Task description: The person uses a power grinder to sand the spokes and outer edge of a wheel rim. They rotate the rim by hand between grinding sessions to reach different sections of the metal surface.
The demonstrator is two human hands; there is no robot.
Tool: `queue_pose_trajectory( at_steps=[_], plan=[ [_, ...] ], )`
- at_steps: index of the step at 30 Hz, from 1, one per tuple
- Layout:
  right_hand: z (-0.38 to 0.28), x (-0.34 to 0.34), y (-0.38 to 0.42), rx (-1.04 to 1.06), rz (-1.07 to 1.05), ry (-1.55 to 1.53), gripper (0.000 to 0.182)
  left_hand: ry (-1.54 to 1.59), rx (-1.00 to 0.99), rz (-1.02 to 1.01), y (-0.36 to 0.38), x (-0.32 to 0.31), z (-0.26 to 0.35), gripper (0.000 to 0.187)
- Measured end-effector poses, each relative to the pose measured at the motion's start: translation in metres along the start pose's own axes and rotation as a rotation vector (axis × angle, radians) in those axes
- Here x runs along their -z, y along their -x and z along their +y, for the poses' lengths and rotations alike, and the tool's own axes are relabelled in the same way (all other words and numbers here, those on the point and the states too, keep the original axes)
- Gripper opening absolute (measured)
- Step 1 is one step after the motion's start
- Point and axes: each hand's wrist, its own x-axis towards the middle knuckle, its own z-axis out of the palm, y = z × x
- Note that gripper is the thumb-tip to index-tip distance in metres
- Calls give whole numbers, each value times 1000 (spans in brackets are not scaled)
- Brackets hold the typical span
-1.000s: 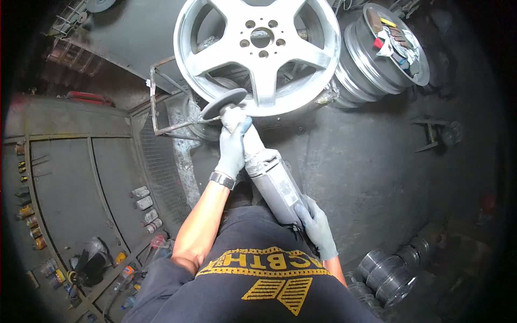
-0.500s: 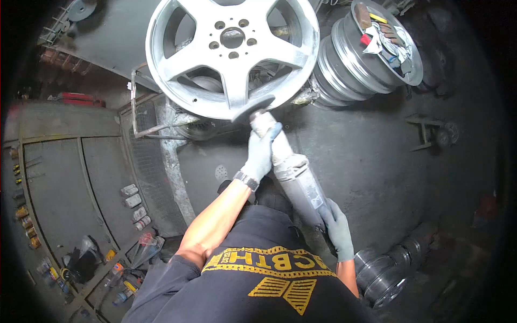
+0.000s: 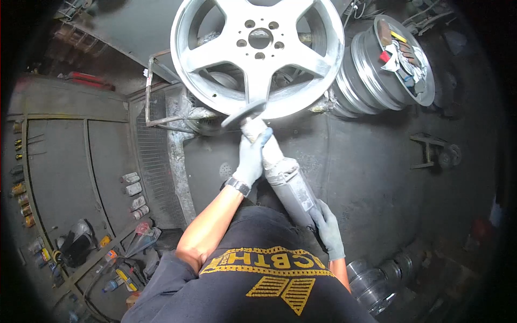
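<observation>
A long-bodied angle grinder [image 3: 293, 188] slants across the middle, its round disc [image 3: 237, 116] tilted at the near edge of a pale alloy wheel [image 3: 258, 81]. Whether the disc touches the rim cannot be made out. My left hand [image 3: 250, 161], in a grey glove, is wrapped round the grinder's front neck just behind the disc. Also gloved, my right hand [image 3: 329, 231] grips the rear of the body, with some fingers hidden beneath it. The five-spoke wheel lies face up on a metal stand [image 3: 180, 156].
Right of the wheel, stacked rims [image 3: 371, 70] carry a cloth, a brown block and small tools. Several cans [image 3: 134, 188] line the left side near a metal-framed panel [image 3: 59, 172]. More rims [image 3: 371, 285] sit low on the right, and a small wheeled frame [image 3: 431, 151] stands farther off.
The wheel and stacked rims appear shifted right and slightly down as the view moves. The grinder and both hands have shifted slightly left relative to the wheel, grips unchanged.
</observation>
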Motion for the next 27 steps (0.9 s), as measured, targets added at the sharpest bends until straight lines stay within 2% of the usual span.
queue_pose_trajectory(
  at_steps=[3,4,7,10,12,16,18,20,22,27],
  plan=[
    [-27,-18,-14,22,-88,23,57,36,-31,32,-2,26,24,64],
    [-34,-21,-20,21,-89,14,57,48,-59,87,-1,30,30,61],
    [-38,-18,-35,9,-164,43,57,119,-15,86,-8,51,30,54],
    [-18,-8,-54,85,-188,31,56,150,-2,93,-9,53,16,56],
    [-5,7,-61,119,-171,40,58,170,-61,86,-5,36,1,58],
    [9,50,-60,74,-138,56,57,223,47,29,2,2,-36,63],
    [28,71,-62,67,-86,63,57,237,93,-38,1,-18,-53,57],
    [43,89,-63,59,-71,52,58,255,71,-22,1,-46,-69,36],
    [44,102,-61,28,-62,-28,58,257,125,-121,-8,-57,-86,45],
    [58,115,-69,35,-41,-102,62,294,176,-174,-11,-71,-92,48]
  ],
)
